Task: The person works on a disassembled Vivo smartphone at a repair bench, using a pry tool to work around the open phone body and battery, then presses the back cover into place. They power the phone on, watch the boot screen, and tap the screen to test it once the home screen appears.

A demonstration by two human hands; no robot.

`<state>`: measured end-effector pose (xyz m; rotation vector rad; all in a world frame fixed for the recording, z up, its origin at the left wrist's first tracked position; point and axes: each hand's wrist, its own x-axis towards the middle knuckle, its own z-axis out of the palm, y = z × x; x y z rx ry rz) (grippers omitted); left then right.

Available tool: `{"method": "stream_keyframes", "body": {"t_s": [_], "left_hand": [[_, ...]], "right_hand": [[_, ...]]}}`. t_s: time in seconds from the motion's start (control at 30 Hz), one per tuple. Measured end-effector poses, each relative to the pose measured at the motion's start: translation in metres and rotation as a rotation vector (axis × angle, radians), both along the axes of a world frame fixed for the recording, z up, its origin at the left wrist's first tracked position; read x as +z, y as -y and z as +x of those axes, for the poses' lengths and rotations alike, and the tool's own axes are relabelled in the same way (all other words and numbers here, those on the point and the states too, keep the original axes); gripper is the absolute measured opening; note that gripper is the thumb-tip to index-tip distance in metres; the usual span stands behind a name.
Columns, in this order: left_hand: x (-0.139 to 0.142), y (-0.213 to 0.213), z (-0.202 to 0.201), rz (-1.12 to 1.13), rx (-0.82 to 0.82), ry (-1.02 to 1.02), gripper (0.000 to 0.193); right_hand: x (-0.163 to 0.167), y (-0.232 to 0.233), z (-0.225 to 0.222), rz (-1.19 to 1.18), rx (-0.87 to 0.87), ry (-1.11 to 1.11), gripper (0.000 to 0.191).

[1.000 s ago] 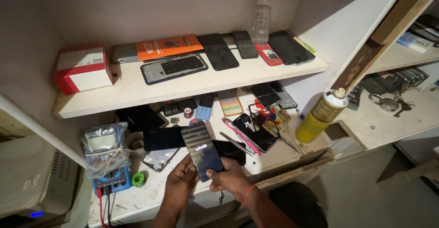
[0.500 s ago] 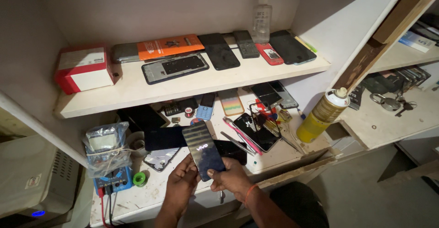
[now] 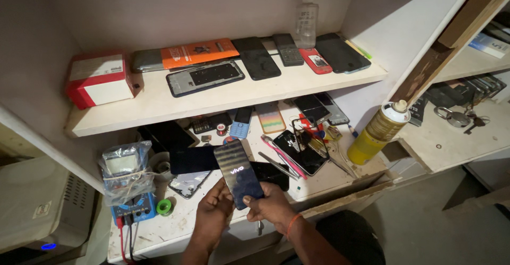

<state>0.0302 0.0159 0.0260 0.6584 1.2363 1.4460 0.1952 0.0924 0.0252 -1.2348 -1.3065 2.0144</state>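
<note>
A dark blue smartphone with its glossy back facing up is gripped at its lower end by both hands above the cluttered worktop. My left hand grips its lower left edge. Fingers of my right hand curl around the lower right edge; an orange thread band circles that wrist. Under the phone lie other dark phones and a black screen panel.
The upper shelf carries a red-and-white box, an orange box, a phone frame, several phones and a clear bottle. On the worktop: a bagged blue multimeter, solder roll, tweezers, tools, a yellow spray can. Padlock with keys at right.
The phone has stayed in both hands with only a slight shift; the hands and clutter look the same.
</note>
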Motion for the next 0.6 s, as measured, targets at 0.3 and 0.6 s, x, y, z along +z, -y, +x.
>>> {"method": "stream_keyframes", "body": {"t_s": [0.3, 0.6], "left_hand": [[0.013, 0.003, 0.004, -0.032, -0.018, -0.068, 0.062], [0.006, 0.002, 0.003, -0.019, -0.02, -0.03, 0.071]], "right_hand": [[-0.006, 0.001, 0.001, 0.012, -0.001, -0.047, 0.017], [-0.003, 0.002, 0.002, -0.003, -0.02, -0.049, 0.019]]}}
